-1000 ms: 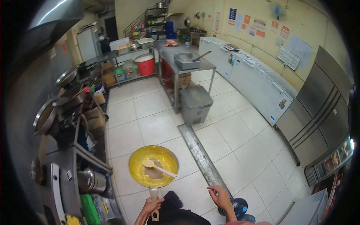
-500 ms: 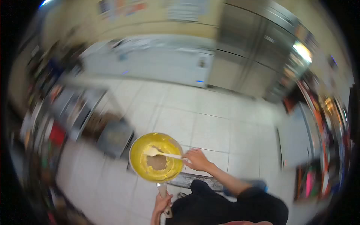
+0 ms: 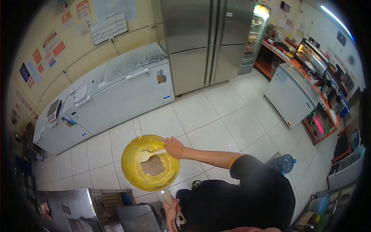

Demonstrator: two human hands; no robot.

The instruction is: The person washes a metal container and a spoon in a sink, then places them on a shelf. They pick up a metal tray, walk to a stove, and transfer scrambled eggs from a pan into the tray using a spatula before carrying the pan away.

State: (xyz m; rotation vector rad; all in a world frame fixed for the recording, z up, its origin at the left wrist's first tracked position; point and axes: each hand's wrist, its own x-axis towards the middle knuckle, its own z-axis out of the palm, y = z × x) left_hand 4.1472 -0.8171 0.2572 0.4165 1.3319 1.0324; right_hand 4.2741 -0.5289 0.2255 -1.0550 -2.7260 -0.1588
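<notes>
A round pan [image 3: 128, 170] with a yellow, partly smeared mass round its inside and a bare patch at its middle is held out in front of the body. My left hand [image 3: 172, 208] is wrapped round the pan's pale handle, below the pan. At the pan's upper right rim, my right hand [image 3: 174, 147] grips a cream spatula [image 3: 144, 156]. The spatula's blade rests in the pan, at the upper left of the bare patch.
White chest freezers [image 3: 123, 94] line the wall beside a steel refrigerator [image 3: 189, 69]. A glass-topped freezer [image 3: 288, 94] stands at the right. Near my body are a blue water bottle [image 3: 283, 164] and, lower left, a steel counter [image 3: 69, 208].
The view has turned right, with the room's furniture shifted and the steel counter now lower left. The pan sits slightly further left in view, and my right hand is nearer its upper rim.
</notes>
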